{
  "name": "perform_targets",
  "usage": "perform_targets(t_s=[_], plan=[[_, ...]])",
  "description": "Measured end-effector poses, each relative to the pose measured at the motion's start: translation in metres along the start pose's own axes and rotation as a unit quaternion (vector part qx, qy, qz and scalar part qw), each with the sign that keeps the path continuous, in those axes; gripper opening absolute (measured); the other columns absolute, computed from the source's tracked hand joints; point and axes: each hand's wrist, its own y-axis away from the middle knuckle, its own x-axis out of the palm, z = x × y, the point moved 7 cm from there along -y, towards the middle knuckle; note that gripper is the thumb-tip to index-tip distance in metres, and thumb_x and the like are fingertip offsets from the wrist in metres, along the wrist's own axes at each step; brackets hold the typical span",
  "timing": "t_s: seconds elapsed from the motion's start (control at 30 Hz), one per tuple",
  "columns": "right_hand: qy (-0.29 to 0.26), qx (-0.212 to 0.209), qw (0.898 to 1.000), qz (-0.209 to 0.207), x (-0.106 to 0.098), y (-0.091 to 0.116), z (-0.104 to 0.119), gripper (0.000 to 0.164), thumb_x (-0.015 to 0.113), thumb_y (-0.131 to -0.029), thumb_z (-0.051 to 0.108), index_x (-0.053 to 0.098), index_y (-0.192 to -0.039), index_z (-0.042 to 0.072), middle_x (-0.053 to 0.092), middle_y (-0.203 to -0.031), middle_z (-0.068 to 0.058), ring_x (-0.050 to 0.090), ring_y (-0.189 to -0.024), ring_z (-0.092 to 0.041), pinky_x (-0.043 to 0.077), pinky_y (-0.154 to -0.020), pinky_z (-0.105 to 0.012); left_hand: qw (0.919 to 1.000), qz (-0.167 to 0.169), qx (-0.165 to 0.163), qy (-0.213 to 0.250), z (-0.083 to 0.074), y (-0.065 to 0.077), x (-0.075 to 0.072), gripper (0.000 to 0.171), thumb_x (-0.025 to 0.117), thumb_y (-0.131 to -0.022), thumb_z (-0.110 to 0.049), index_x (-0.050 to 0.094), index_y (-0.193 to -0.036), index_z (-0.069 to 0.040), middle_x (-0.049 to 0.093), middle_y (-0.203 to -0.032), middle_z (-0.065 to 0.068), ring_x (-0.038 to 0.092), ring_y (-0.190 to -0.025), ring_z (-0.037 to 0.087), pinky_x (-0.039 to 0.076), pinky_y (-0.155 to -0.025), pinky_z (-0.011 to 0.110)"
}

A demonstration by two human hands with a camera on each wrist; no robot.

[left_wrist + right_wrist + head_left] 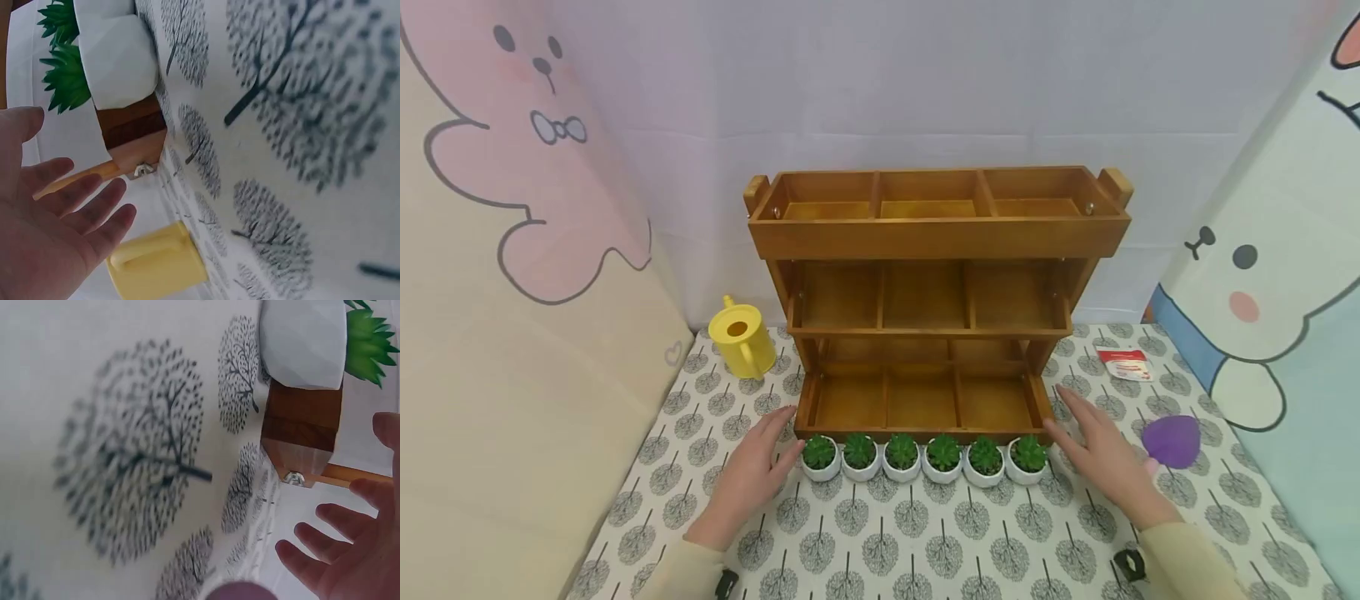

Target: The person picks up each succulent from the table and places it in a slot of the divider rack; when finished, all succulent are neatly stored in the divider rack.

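Note:
A row of several small white pots with green succulents (pixel 902 452) stands along the front of a brown wooden tiered shelf (pixel 940 240), whose compartments hold nothing visible. My left hand (pixel 754 467) is at the left end of the row, fingers spread and extended, holding nothing. In the left wrist view its fingers are apart from the nearest white pot (pixel 119 59). At the row's right end is my right hand (pixel 1105 454), also with straight, spread fingers and nothing in it. The right wrist view shows a gap between that hand and the end pot (pixel 303 344).
A yellow watering can (pixel 742 340) stands left of the shelf. To the right lie a red-and-white packet (pixel 1124 364) and a purple spade-shaped thing (pixel 1172 441). A tree-print cloth (pixel 880 550) covers the table, with fabric hung behind and at both sides.

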Motion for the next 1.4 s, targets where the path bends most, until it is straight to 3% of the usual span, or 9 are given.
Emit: perform_targets(t_s=[0.23,0.4,0.73,1.07,1.4], plan=[[-0.032,0.034,0.999,0.016,0.009,-0.016,-0.009,0.074,0.053,-0.109,0.046,0.028,-0.165,0.006,0.031,-0.162,-0.032,0.032,-0.144,-0.056,0.029,-0.112,-0.072,0.9989,-0.001,-0.034,0.032,-0.001,0.012,0.007,0.060,0.058,-0.107,-0.043,0.045,-0.158,-0.014,0.052,-0.153,0.013,0.057,-0.129,0.037,0.047,-0.104,0.062],[-0.069,0.061,0.996,0.016,0.015,-0.025,-0.013,0.075,0.051,-0.109,0.049,0.028,-0.164,0.003,0.033,-0.160,-0.034,0.039,-0.140,-0.055,0.038,-0.109,-0.068,0.9967,-0.004,-0.052,0.062,-0.001,0.018,0.012,0.061,0.063,-0.106,-0.040,0.047,-0.155,-0.009,0.056,-0.148,0.012,0.062,-0.121,0.032,0.053,-0.097,0.057],[-0.163,0.117,0.980,-0.009,0.022,-0.032,-0.020,0.071,0.056,-0.109,0.040,0.032,-0.161,-0.001,0.038,-0.160,-0.027,0.045,-0.139,-0.050,0.040,-0.110,-0.064,0.9897,0.004,-0.086,0.114,-0.002,0.020,0.029,0.059,0.077,-0.097,-0.035,0.056,-0.144,-0.006,0.065,-0.131,0.009,0.065,-0.110,0.024,0.055,-0.095,0.047],[-0.195,0.139,0.971,-0.008,0.034,-0.030,-0.023,0.070,0.058,-0.108,0.037,0.032,-0.163,0.002,0.037,-0.160,-0.030,0.042,-0.140,-0.052,0.038,-0.112,-0.063,0.9897,0.008,-0.101,0.101,-0.005,0.022,0.033,0.063,0.084,-0.090,-0.031,0.057,-0.143,-0.008,0.067,-0.127,0.008,0.066,-0.109,0.025,0.054,-0.098,0.050],[-0.190,0.131,0.973,-0.001,0.040,-0.030,-0.027,0.071,0.059,-0.108,0.037,0.029,-0.164,0.007,0.034,-0.163,-0.027,0.035,-0.147,-0.049,0.029,-0.118,-0.062,0.9884,0.022,-0.108,0.104,-0.003,0.018,0.038,0.064,0.087,-0.087,-0.027,0.058,-0.141,-0.007,0.068,-0.125,0.007,0.066,-0.109,0.025,0.056,-0.094,0.048]])
